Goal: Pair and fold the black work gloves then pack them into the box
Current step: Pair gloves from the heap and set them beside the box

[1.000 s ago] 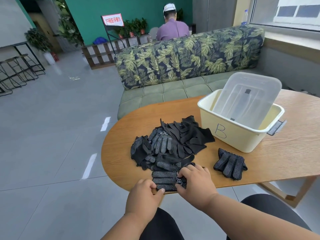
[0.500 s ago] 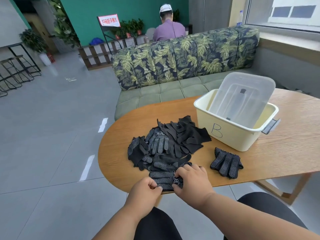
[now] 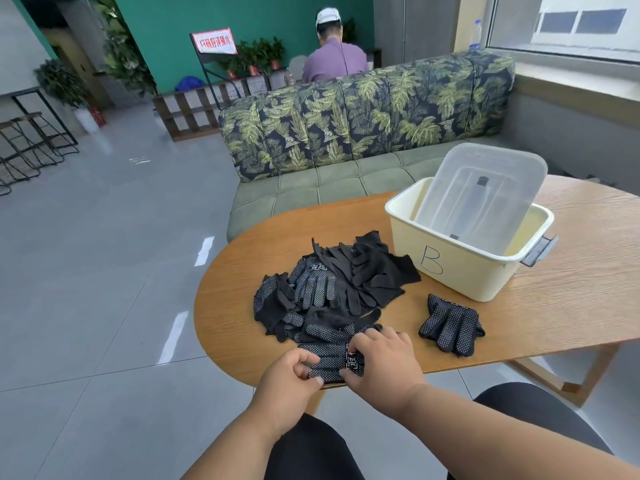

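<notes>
Both hands work one glove at the table's near edge: left hand pinches its fingertip end, right hand curls over the cuff. The glove is judged light, limp and grippy from its dots; hold it at both ends. Behind lies the pile; a separate bundle sits right, near the box, with the lid propped inside.

Knit dotted gloves; wood-grain table; plastic box
</notes>
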The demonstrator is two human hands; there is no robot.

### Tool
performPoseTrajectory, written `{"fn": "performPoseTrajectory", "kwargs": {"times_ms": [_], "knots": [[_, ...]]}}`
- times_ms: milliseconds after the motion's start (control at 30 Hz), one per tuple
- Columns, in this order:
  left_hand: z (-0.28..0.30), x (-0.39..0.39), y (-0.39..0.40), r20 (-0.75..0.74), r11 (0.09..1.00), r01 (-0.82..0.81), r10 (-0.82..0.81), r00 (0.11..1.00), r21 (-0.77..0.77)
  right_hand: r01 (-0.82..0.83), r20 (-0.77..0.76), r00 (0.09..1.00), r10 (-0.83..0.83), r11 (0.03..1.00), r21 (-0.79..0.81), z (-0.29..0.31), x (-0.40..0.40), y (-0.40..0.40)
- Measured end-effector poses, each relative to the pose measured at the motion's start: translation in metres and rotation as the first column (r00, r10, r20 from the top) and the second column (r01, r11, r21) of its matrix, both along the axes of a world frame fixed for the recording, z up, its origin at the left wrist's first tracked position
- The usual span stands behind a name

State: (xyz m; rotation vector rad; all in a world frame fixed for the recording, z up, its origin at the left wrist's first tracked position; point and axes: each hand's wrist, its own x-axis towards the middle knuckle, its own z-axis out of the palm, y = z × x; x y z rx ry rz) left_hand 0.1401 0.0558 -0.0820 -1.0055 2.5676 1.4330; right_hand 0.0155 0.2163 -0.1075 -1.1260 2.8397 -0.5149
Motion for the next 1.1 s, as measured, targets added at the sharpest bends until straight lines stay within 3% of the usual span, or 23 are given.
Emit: {"fn": "performPoseTrajectory", "kwargs": {"times_ms": [100, 167, 267, 367, 700, 900, 1100], "knots": [[0.003, 0.001, 0.001, 0.036, 0.988, 0.152, -0.151, 0.988, -0.030, -0.005, 0.007, 1.000, 0.005, 1.000, 0.009, 0.002, -0.001, 0.000], [0.003, -0.001, 0.000, 0.062, 0.963, 0.230, -0.223, 0.973, -0.142, -0.007, 0.002, 1.000, 0.007, 1.000, 0.013, 0.000, -0.001, 0.000], [0.005, -0.007, 0.001, 0.089, 0.919, 0.271, -0.256, 0.963, -0.287, -0.007, -0.025, 1.000, 0.007, 1.000, -0.008, -0.004, -0.002, -0.001], [0.006, -0.013, 0.001, 0.058, 0.903, 0.289, -0.285, 0.957, -0.319, -0.021, -0.037, 0.999, 0.020, 1.000, -0.014, -0.006, -0.003, 0.001], [0.008, -0.031, 0.007, 0.005, 0.907, 0.268, -0.281, 0.960, -0.326, -0.059, -0.062, 0.997, 0.055, 0.996, -0.062, -0.008, -0.003, 0.008], [0.001, -0.039, 0.021, 0.012, 0.927, 0.194, -0.201, 0.980, -0.320, 0.009, -0.106, 0.994, -0.024, 0.990, -0.143, -0.015, -0.007, 0.007], [-0.018, -0.036, 0.032, -0.105, 0.880, 0.056, -0.119, 0.987, -0.472, 0.017, -0.099, 0.995, -0.033, 0.987, -0.157, -0.018, -0.017, 0.008]]}}
